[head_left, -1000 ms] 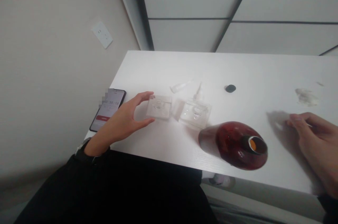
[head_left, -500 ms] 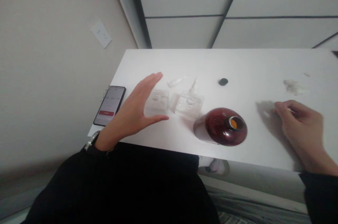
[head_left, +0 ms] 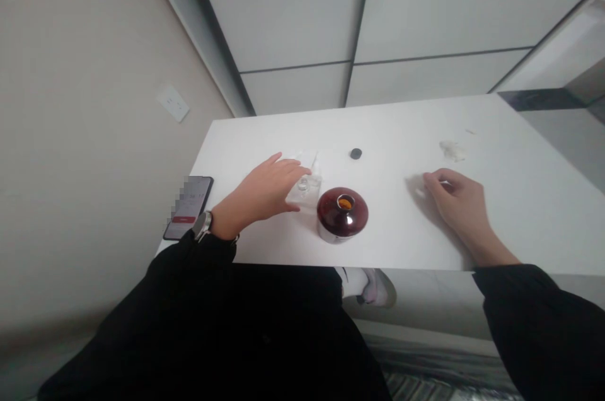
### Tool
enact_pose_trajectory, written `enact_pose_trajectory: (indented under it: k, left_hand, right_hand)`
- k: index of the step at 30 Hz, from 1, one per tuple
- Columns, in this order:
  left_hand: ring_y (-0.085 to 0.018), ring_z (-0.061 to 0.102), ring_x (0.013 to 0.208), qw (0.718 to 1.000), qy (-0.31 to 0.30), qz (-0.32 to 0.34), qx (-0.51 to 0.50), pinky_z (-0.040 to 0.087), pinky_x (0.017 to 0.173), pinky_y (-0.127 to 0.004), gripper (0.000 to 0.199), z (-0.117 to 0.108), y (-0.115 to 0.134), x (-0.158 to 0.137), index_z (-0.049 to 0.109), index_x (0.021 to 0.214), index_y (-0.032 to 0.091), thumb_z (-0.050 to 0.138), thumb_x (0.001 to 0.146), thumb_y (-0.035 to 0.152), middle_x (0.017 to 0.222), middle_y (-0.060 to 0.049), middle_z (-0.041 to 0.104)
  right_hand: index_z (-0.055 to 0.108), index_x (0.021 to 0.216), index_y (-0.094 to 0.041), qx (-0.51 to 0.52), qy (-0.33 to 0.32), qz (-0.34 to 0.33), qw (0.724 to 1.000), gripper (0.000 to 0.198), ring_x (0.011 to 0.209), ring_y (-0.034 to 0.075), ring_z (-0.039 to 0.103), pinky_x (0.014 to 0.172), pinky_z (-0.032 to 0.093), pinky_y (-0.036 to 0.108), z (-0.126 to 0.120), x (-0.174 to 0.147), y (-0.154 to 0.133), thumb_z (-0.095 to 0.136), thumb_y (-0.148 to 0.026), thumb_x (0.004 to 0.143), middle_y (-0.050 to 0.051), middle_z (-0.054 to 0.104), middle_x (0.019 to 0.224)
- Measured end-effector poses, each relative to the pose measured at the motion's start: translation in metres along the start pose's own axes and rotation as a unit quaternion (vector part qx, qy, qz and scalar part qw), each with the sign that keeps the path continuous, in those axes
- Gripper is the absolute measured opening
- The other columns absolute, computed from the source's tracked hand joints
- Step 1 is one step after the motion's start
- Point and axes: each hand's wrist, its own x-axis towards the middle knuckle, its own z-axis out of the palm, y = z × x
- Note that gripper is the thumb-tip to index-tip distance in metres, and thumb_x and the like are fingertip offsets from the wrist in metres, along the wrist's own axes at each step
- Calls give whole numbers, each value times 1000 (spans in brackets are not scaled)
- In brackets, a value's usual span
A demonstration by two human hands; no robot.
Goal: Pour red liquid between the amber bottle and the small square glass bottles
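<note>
one white bench [head_left: 392, 237] fronts panels [head_left: 293, 23]: left of glossy brown bottle [head_left: 343, 215], left hand [head_left: 267, 190] splays fingers beside clear boxy container [head_left: 309, 193]; at brown bottle's right, right hand [head_left: 458, 202] clenches fingers.

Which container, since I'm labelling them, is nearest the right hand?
The open red-brown bottle; the clear square one is farther away, beside the left hand.

Hazy light glints off the bottle [head_left: 342, 217].
</note>
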Motion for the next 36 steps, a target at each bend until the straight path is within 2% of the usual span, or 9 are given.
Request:
enact_pose_trajectory:
  k: [5,9,12,15,21,25,29,36]
  left_hand:
    - [-29,64,138,1000,18,9,-18,32,131,-55,60,-7,-5,-2,61,138,24,85,84,36,145,-8,70]
    - [-33,60,142,998,38,-7,-47,30,132,-58,61,-14,-9,-8,59,142,22,82,89,39,148,-11,67]
    - [-34,58,143,992,71,-24,-104,39,128,-53,69,-21,-10,-15,54,146,22,85,87,40,151,-12,64]
    - [-32,62,138,974,120,-44,-189,51,120,-47,71,-26,-9,-22,51,145,24,85,86,44,151,-11,61]
    - [-30,62,136,952,182,-24,-246,55,116,-47,58,-25,-6,-33,48,140,29,77,93,48,148,-10,58]
    - [-29,60,137,953,187,2,-238,54,114,-48,46,-27,-3,-36,50,138,30,67,101,52,145,-11,62]
    - [-27,58,139,960,183,26,-210,50,118,-46,29,-33,0,-37,60,125,28,61,105,49,140,-11,63]
    - [-28,56,141,968,155,23,-196,48,119,-44,25,-37,2,-38,61,120,26,59,106,47,142,-12,62]
  right_hand:
    - [57,67,-23,-15,-7,12,1000,38,63,20,54,65,38,34,-2,0,-4,54,-59,79,3,58,62]
    - [57,66,-23,-35,-5,10,999,42,60,19,52,65,37,34,-2,0,-6,51,-63,77,3,56,58]
    - [58,65,-23,-39,-3,14,999,41,57,18,50,63,36,34,-2,0,-7,50,-62,75,3,55,56]
    - [57,64,-23,-30,4,14,999,38,57,18,50,62,37,33,-2,-1,-9,53,-59,75,2,55,57]
    - [57,63,-23,-26,16,11,999,41,56,19,50,63,38,34,0,0,-6,54,-63,74,3,56,56]
    - [58,62,-24,-30,23,26,999,40,56,19,50,63,37,35,1,1,-4,54,-63,71,3,55,56]
    - [59,63,-24,-30,24,38,999,38,57,20,51,63,37,35,1,1,-5,54,-61,68,3,57,57]
    - [58,65,-24,-24,21,31,999,36,56,21,51,63,37,35,1,1,-4,54,-60,69,3,57,57]
